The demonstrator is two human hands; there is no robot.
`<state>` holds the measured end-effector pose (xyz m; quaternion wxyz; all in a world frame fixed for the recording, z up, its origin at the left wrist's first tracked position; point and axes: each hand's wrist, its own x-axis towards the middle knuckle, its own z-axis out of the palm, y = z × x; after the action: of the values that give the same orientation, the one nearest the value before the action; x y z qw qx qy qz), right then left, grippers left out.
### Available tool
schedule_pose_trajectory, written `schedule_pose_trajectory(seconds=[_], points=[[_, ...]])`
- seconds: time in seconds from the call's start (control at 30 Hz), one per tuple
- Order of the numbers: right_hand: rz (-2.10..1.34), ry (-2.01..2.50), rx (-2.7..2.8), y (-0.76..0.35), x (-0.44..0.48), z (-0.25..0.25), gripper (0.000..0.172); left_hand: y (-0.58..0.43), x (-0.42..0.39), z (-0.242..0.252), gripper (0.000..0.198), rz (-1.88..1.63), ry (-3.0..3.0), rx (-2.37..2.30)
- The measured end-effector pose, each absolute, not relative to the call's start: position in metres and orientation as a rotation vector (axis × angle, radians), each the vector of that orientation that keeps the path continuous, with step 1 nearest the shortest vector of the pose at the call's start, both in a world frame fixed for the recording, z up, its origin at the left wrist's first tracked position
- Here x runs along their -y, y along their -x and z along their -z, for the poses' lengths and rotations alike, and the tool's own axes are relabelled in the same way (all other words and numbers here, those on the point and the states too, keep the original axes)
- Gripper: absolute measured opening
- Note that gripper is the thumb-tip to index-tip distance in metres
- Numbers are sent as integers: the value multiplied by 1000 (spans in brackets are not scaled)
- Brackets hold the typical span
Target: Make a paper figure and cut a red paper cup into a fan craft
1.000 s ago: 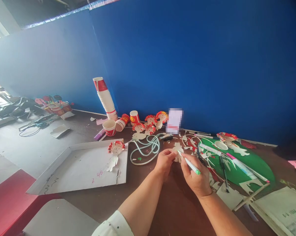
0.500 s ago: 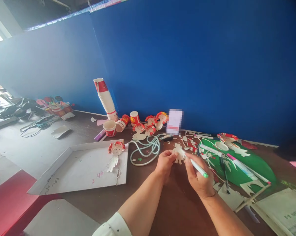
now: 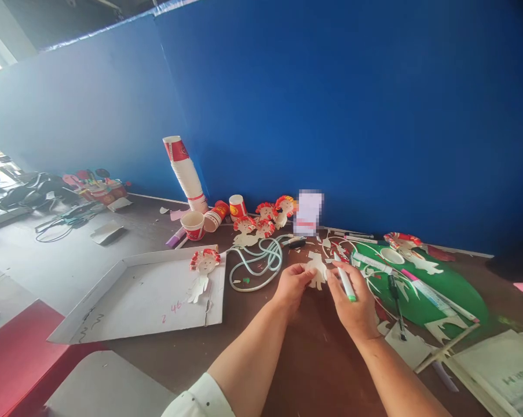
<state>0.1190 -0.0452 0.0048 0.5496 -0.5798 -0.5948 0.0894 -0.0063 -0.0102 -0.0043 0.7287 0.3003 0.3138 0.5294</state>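
We see a small off-white paper cutout, shaped like a little figure, with a narrow top, lobes at the sides and a notched lower edge. Its left edge is pinched in our left hand, and it appears flat; any marks on it are too small for us to make out. Just beside it, to the right, our right hand holds a slim white marker aslant, its green end towards us and its other end pointing up and away, apart from the paper.
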Motion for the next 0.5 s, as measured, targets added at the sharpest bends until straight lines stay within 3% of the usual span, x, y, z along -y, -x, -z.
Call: schedule_pose_trajectory(seconds=[0.5], points=[[-546,1452,1066,-120,41,-5,33,7,8,8,38,-1142,-666,-760]])
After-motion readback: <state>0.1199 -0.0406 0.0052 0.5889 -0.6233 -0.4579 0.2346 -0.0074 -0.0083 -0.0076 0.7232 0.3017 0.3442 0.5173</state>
